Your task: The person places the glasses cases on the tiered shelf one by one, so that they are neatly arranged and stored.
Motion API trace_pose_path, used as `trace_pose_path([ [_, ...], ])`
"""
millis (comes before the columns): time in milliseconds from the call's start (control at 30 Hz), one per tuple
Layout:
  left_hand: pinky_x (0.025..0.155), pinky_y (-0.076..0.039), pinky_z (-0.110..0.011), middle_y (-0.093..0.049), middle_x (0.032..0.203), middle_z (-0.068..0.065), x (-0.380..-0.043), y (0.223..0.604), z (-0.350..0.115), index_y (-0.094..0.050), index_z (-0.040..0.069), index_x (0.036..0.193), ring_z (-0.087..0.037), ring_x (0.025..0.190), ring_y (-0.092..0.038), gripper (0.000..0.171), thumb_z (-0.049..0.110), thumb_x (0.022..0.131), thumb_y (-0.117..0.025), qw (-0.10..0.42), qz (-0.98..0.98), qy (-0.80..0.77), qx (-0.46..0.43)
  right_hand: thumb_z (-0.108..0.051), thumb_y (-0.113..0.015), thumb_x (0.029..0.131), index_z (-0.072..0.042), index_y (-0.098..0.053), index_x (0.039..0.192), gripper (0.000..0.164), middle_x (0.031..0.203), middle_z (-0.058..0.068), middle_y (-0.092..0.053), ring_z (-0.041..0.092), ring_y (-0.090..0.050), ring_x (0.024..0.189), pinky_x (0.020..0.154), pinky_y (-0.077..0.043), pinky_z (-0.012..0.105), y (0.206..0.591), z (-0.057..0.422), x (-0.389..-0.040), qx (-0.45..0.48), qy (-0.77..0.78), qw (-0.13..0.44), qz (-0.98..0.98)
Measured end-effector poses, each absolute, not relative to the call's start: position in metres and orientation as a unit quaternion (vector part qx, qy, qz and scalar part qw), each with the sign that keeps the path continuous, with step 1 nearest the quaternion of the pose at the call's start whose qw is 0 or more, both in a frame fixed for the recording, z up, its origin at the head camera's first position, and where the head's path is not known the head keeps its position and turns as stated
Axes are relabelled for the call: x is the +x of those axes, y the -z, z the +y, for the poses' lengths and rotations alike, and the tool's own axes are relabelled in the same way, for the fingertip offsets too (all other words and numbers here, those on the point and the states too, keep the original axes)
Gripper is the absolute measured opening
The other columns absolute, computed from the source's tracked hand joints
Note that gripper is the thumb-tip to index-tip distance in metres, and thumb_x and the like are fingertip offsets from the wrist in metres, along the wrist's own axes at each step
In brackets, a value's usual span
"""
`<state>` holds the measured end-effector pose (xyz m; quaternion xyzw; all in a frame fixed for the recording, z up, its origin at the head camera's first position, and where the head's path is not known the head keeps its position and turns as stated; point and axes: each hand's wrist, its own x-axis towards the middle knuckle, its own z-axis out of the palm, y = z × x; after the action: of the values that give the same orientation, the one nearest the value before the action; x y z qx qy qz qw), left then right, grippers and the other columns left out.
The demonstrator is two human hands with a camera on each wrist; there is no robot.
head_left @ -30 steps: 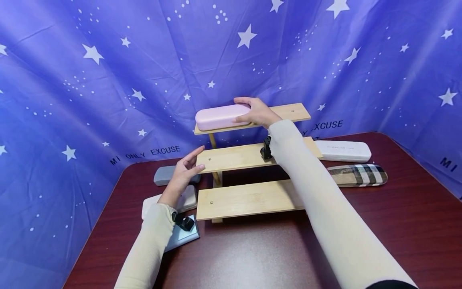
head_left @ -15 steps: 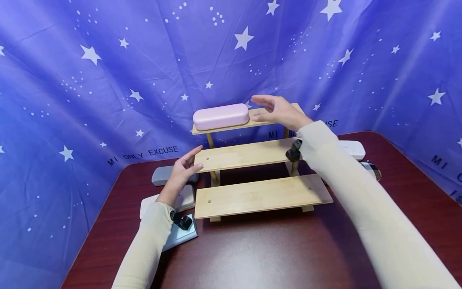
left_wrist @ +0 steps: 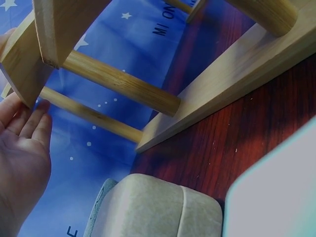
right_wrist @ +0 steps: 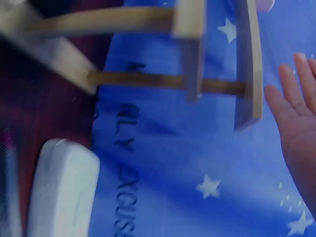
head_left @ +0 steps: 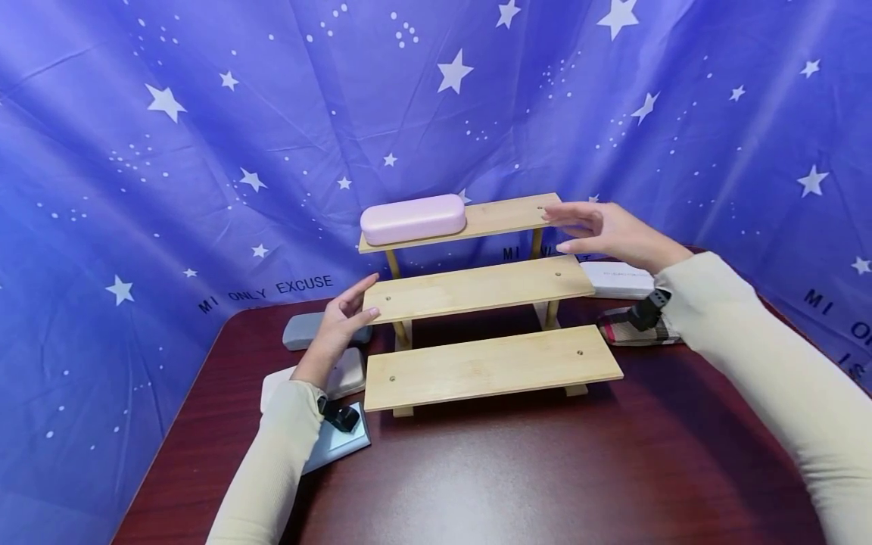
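Observation:
A three-tier wooden rack (head_left: 477,288) stands on the table in the head view. My left hand (head_left: 341,322) holds the left end of its middle board, thumb at the front corner and fingers at the back; the left wrist view shows that hand (left_wrist: 24,148) against the board's edge. On the left part of the top board lies a pink glasses case (head_left: 413,219). My right hand (head_left: 613,233) hangs by the rack's right end, holding nothing, its fingers loosely extended. In the right wrist view, that hand (right_wrist: 301,118) appears apart from the top board.
Left of the rack lie a grey-blue case (head_left: 303,331), a white case (head_left: 347,373) and a light blue case (head_left: 341,446). To its right are a white case (head_left: 616,279) and a plaid case (head_left: 620,329), partly behind my wrist. A starry blue curtain (head_left: 204,189) hangs behind the table.
My right hand has let go of the pink glasses case and moved right, past the end of the top board. The case stays on the board; my left hand keeps its place.

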<state>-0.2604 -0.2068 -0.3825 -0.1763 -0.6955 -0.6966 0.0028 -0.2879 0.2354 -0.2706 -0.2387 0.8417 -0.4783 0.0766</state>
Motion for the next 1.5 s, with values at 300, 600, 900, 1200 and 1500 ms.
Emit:
trace_pose_path([
  [300,0.098,-0.04,-0.02,-0.037,0.148,-0.014,-0.265,0.378,-0.207,-0.038,0.007,0.144,-0.022,0.133,-0.039,0.059,0.0,0.089,-0.058,-0.012,-0.708,0.686,-0.167,0.0,-0.056,0.091,-0.003,-0.038,0.142,0.054,0.136,-0.002,-0.053,0.001,-0.05,0.119,0.089,-0.046,0.017,0.302,0.293,-0.254,-0.304,0.484,0.075,0.817],
  [600,0.096,-0.042,-0.019,-0.037,0.147,-0.017,-0.265,0.378,-0.206,-0.04,0.007,0.143,-0.018,0.129,-0.044,0.058,0.001,0.089,-0.059,-0.017,-0.706,0.69,-0.161,0.01,-0.056,0.085,0.003,-0.045,0.136,0.052,0.13,-0.007,-0.057,-0.001,-0.051,0.117,0.087,-0.043,0.013,0.335,0.339,-0.229,-0.313,0.467,0.045,0.826],
  [900,0.099,-0.04,-0.021,-0.037,0.148,-0.015,-0.264,0.382,-0.206,-0.041,0.006,0.142,-0.02,0.131,-0.042,0.058,0.002,0.088,-0.06,-0.004,-0.703,0.689,-0.176,0.009,-0.059,0.084,0.004,-0.049,0.131,0.048,0.124,-0.012,-0.061,-0.001,-0.052,0.114,0.084,-0.042,0.011,0.372,0.373,-0.217,-0.254,0.472,0.004,0.844],
  [1200,0.098,-0.041,-0.021,-0.039,0.147,-0.013,-0.264,0.385,-0.207,-0.042,0.005,0.142,-0.021,0.131,-0.042,0.057,0.0,0.088,-0.06,-0.001,-0.695,0.697,-0.174,0.0,-0.061,0.086,0.0,-0.049,0.133,0.048,0.123,-0.021,-0.054,-0.006,-0.045,0.113,0.082,-0.037,0.01,0.392,0.393,-0.219,-0.188,0.448,0.021,0.874],
  [1500,0.096,-0.043,-0.021,-0.04,0.146,-0.017,-0.262,0.383,-0.208,-0.04,0.007,0.143,-0.018,0.125,-0.047,0.059,0.002,0.088,-0.06,-0.008,-0.699,0.695,-0.17,0.0,-0.06,0.088,-0.004,-0.048,0.136,0.05,0.124,-0.023,-0.05,-0.011,-0.041,0.111,0.081,-0.035,0.009,0.407,0.404,-0.229,-0.143,0.483,0.031,0.863],
])
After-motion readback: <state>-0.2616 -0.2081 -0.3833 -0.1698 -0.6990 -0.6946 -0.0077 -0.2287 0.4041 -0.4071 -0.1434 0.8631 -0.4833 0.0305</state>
